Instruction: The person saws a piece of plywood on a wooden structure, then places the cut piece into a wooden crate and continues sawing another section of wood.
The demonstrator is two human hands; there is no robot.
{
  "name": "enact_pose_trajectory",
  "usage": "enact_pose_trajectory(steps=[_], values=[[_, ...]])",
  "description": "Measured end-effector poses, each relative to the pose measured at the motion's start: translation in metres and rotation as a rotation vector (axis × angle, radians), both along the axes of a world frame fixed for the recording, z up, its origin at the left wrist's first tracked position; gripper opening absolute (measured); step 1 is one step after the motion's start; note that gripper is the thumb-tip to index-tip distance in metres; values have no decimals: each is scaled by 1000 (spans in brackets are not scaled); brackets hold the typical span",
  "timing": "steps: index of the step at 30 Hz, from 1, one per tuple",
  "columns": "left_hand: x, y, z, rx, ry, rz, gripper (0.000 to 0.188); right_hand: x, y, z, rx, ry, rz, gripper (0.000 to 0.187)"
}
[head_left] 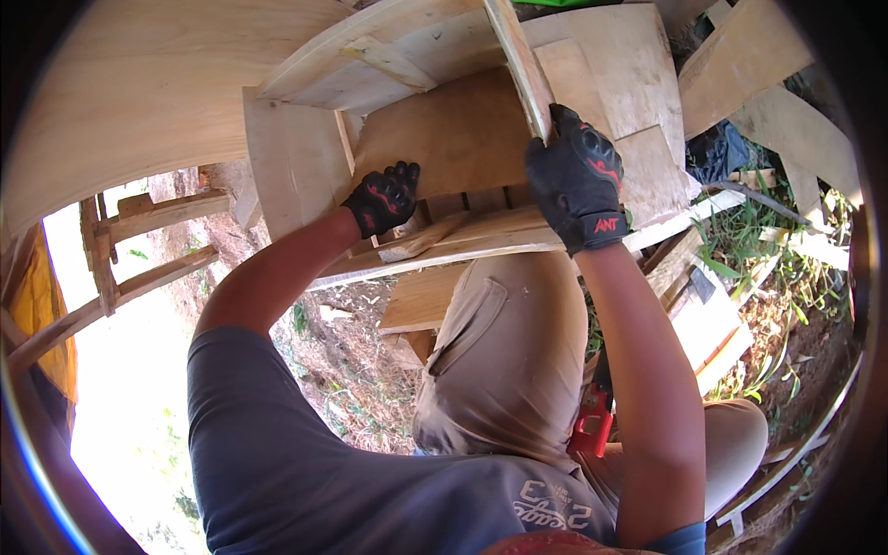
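Note:
Both my hands wear black gloves with red marks. My left hand point(383, 197) presses against the lower left edge of a brown plywood panel point(453, 129) set inside a pale wooden frame point(305, 157). My right hand point(577, 176) grips a thin upright wooden slat point(518, 60) at the panel's right side, fingers wrapped over its edge. Below both hands runs a long plank point(462, 248), resting near my raised knee in beige trousers point(509, 351).
Loose boards and plywood offcuts point(758, 83) pile up at the right over grass and dirt. A red-handled tool point(592, 425) lies beside my leg. A rough timber rail point(139, 277) stands at the left. A large curved board point(139, 92) fills the upper left.

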State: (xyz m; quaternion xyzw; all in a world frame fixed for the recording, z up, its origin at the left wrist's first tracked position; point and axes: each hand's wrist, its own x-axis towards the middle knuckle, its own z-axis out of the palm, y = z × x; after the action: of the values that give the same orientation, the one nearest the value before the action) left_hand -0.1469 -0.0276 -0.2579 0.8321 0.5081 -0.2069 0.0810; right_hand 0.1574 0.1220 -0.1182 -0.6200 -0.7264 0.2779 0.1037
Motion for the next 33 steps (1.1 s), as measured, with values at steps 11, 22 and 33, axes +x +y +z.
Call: enact_pose_trajectory(steps=[11,22,33], values=[[-30,28,75,178,230,-360,51,-6,-4,3,90,-45,63,42],[0,13,282,150,66,-377,45,163,15,34,-74,-69,606,74],[89,-50,392,144,284,-286,50,401,-87,-140,-589,-428,-508,76]])
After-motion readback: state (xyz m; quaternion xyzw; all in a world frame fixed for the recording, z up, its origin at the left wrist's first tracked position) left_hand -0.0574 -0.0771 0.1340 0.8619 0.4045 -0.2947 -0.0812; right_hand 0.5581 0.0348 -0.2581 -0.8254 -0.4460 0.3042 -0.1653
